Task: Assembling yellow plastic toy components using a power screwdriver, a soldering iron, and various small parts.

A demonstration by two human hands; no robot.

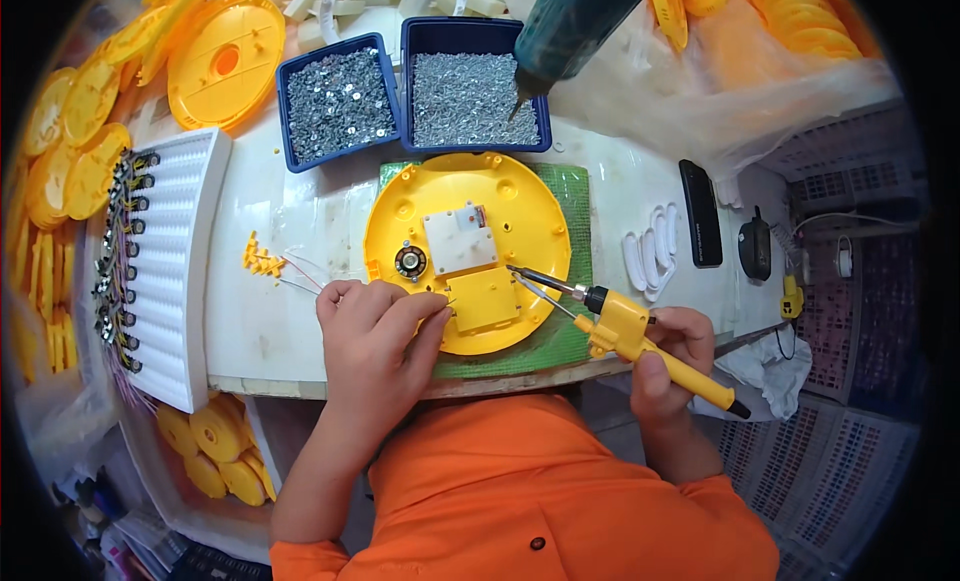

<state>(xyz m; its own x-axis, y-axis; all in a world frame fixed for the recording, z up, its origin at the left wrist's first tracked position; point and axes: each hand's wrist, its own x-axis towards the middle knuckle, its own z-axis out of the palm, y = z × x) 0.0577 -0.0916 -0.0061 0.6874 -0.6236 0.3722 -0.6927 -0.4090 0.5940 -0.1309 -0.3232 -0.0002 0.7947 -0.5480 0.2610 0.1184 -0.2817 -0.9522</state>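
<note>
Furthest to the left of my grips, a white ridged foam tray (205, 231) is standing on the pale counter (262, 331), and a small pile of yellow plastic connectors (262, 258) is lying between it and my left grip (375, 331). The index finger and thumb of that grip are closing toward each other at the left edge of a yellow rectangular plastic cover (483, 299); I cannot tell whether they are pinching anything.

The cover is lying just right of my left grip, its longer side running roughly away from that hand, inside a yellow round plastic shell (540, 221). Beyond my left grip's fingertips, a black round speaker (410, 262) and a white square plastic box (460, 241) are sitting in the same shell.

On the right, my right grip (655, 391) is wrapping the handle of a yellow gun-shaped soldering tool (620, 326). Its long axis is slanting forward and left from that hand, the dark tip (525, 275) ending near the cover's far right corner; contact I cannot make out. My left hand is being the nearer one to the cover, while the tool is bridging the gap from my right.
</note>
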